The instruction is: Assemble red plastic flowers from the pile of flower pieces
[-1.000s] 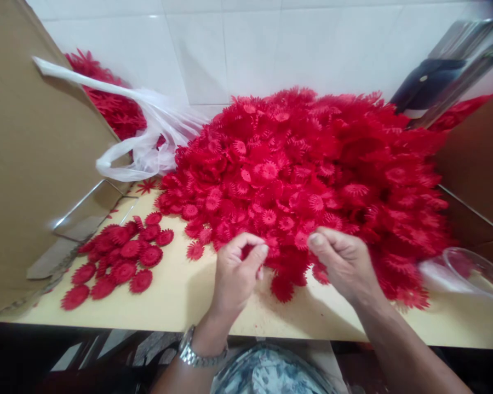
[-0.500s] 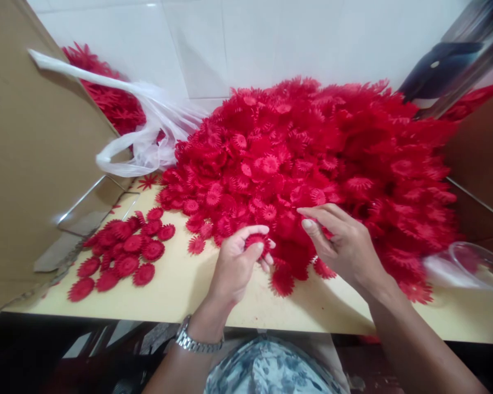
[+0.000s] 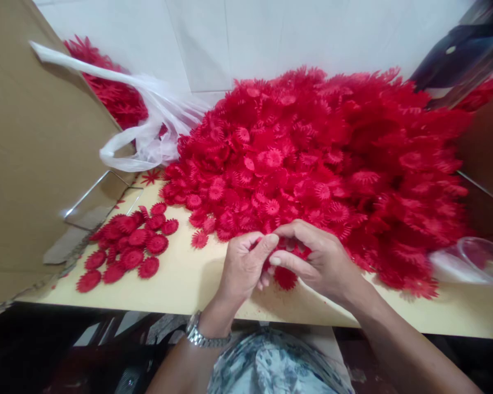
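Note:
My left hand (image 3: 243,268), with a metal watch (image 3: 205,335) at the wrist, is closed on a small red toothed flower piece, which the fingers now almost wholly cover. Against its thumb tip rests the curled index finger of my right hand (image 3: 322,260); whatever lies between the right fingertips is hidden. Both hands are just above the table, in front of a large pile of red flower pieces (image 3: 273,158). One red flower piece (image 3: 285,279) shows on the table below the right hand. To the left lies a smaller heap of thicker, layered red flowers (image 3: 131,257).
A cardboard box (image 3: 33,164) stands at the left, beside a white plastic bag (image 3: 148,145) and a bent metal wire frame (image 3: 86,196). A clear plastic container (image 3: 485,260) is at the right. The pale yellow table (image 3: 181,290) meets a tiled wall (image 3: 205,49).
My right hand has moved left and down from the pile to meet my left hand. The flower piece, plainly visible earlier in the left fingers, is now covered. The view has shifted slightly.

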Demonstrator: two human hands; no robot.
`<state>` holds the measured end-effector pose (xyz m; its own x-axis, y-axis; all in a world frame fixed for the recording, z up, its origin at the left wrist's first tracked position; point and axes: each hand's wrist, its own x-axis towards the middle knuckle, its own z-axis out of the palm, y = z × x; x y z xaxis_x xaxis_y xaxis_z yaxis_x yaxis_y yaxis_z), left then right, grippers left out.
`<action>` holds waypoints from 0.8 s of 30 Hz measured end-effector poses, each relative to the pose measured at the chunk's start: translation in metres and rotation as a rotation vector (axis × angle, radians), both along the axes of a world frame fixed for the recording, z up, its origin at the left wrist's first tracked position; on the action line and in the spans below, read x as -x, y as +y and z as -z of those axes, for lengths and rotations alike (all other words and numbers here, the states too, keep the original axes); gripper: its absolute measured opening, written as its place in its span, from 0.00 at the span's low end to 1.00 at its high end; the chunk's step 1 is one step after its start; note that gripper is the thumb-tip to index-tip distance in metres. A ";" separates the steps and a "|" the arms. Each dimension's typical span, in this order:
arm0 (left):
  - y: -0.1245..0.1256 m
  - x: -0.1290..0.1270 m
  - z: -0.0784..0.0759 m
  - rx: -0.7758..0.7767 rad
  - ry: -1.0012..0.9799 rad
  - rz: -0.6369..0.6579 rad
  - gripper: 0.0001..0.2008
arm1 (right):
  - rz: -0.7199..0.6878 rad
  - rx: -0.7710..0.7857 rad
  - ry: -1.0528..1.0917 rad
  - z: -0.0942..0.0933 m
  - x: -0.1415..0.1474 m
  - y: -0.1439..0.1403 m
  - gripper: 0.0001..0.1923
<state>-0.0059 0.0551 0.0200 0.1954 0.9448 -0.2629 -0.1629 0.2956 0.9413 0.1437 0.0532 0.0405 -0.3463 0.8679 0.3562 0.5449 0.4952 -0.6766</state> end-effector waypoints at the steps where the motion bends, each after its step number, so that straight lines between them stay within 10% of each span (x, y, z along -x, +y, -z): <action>1: 0.000 0.000 0.000 0.005 0.010 -0.004 0.20 | -0.031 0.035 0.014 0.000 0.001 0.001 0.06; 7: 0.000 -0.002 0.001 0.098 -0.157 0.088 0.17 | 0.057 0.239 0.237 0.005 0.005 0.006 0.10; 15: -0.004 -0.003 -0.001 0.135 -0.257 0.068 0.10 | 0.388 -0.438 -0.189 0.000 -0.008 0.023 0.09; 24: -0.007 0.002 0.000 0.104 -0.335 0.003 0.07 | 0.493 -0.500 -0.503 0.009 -0.026 0.031 0.14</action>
